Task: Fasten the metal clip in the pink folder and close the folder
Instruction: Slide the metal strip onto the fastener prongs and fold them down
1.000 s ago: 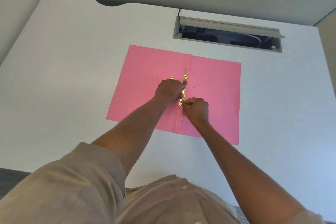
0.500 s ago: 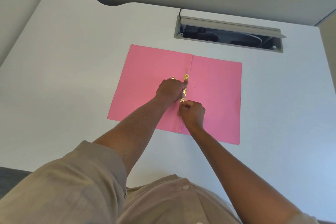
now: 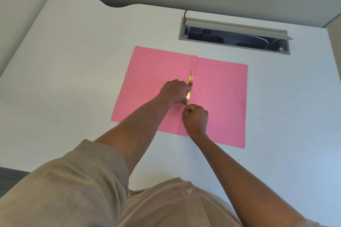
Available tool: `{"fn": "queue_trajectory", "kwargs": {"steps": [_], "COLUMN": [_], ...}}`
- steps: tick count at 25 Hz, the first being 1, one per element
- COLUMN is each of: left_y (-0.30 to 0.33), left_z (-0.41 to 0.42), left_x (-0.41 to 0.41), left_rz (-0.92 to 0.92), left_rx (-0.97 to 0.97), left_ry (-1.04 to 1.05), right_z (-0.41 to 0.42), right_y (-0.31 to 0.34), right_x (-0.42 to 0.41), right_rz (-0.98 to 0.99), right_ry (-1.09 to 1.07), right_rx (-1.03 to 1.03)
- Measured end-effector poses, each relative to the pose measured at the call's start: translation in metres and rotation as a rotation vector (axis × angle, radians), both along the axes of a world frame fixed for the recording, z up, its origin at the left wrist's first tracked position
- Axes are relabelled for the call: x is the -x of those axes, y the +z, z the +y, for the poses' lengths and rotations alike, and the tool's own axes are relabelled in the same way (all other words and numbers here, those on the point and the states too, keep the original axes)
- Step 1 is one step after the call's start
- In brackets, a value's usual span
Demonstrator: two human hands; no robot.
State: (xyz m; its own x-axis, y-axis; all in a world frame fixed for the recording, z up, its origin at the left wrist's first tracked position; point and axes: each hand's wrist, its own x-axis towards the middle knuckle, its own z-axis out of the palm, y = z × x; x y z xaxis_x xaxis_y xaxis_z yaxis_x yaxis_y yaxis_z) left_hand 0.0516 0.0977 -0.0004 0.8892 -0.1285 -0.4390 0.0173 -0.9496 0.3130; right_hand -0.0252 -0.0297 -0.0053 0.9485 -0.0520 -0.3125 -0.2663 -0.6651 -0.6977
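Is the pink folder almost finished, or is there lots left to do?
About halfway. The pink folder lies open flat on the white desk. The left hand presses on the gold metal clip along the fold, while the right hand pinches its near end. One thin prong sticks out past the far end, so fastening isn't done. Closing the folder comes after.

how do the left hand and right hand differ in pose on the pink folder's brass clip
The left hand lies flat, fingers extended, pressing the gold metal clip at its middle; the right hand is curled into a fist, pinching the clip's near end. Left sits farther up the open pink folder, right nearer the body. Both touch the clip.
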Motion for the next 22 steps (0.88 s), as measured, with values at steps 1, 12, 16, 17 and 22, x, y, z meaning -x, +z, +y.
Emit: {"fn": "queue_trajectory", "kwargs": {"steps": [1, 12, 16, 17, 22], "left_y": [0.0, 0.0, 0.0, 0.0, 0.001], "left_z": [0.0, -0.003, -0.002, -0.002, -0.002], "left_x": [0.0, 0.001, 0.001, 0.001, 0.003], "left_rz": [-0.003, -0.032, -0.03, -0.035, -0.067], "left_rx": [-0.003, -0.064, -0.052, -0.05, -0.064], "left_ry": [0.002, -0.036, -0.023, -0.025, -0.027], "right_z": [-0.001, -0.014, -0.02, -0.023, -0.052], "right_y": [-0.001, -0.012, -0.014, -0.014, -0.018], "right_x": [0.0, -0.008, -0.005, -0.003, -0.009], "right_rz": [0.003, 0.05, 0.022, -0.009, -0.313], "right_ry": [-0.009, -0.094, -0.079, -0.094, -0.035], "right_rx": [-0.001, 0.035, 0.008, -0.002, 0.121]}}
